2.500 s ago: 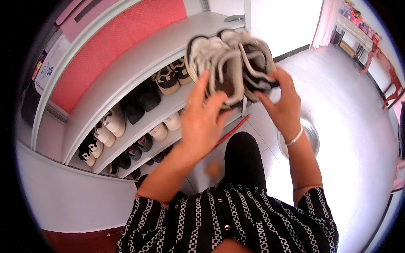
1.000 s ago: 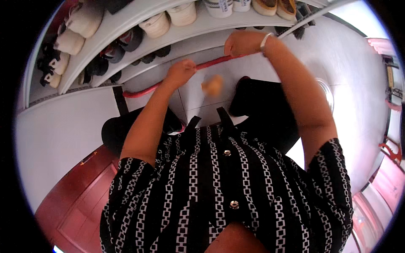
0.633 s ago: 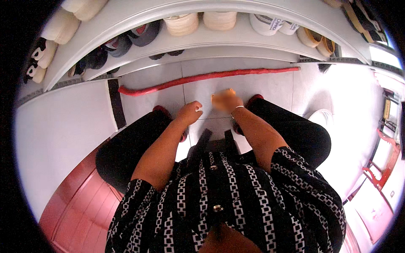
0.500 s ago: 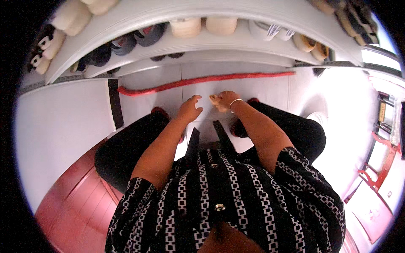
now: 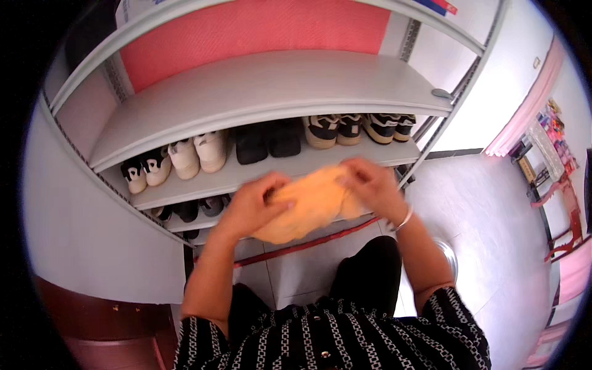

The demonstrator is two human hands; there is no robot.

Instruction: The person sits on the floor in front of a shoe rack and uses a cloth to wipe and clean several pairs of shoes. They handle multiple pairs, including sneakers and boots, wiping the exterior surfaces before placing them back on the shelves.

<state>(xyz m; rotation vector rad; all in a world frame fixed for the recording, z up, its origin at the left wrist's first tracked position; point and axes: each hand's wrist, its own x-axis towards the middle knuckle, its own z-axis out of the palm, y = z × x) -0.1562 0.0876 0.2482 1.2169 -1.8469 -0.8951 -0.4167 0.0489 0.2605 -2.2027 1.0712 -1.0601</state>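
Note:
A yellow-orange cloth (image 5: 314, 200) is stretched between my two hands, a little blurred by motion, in front of a grey shoe rack. My left hand (image 5: 256, 206) grips its left part, thumb over the cloth. The right hand (image 5: 376, 188), with a pale bracelet at the wrist, pinches the cloth's upper right edge. Just beyond the hands stands a shelf of shoes: white shoes (image 5: 198, 154) left of the middle, black footwear (image 5: 268, 142) at the centre, and black-and-cream sneakers (image 5: 333, 131) to the right.
Above the shoes runs a wide grey shelf board (image 5: 265, 80) with a pink backing (image 5: 259, 34). A small grey object (image 5: 441, 94) lies at its right end. A red strip (image 5: 308, 243) lies on the floor at the rack's foot. A round metal object (image 5: 447, 259) stands right of my knee.
My view has risen from the floor to the rack's shelves. Both hands have come up. The cloth, earlier a small bunch in my right hand, is now spread between both hands.

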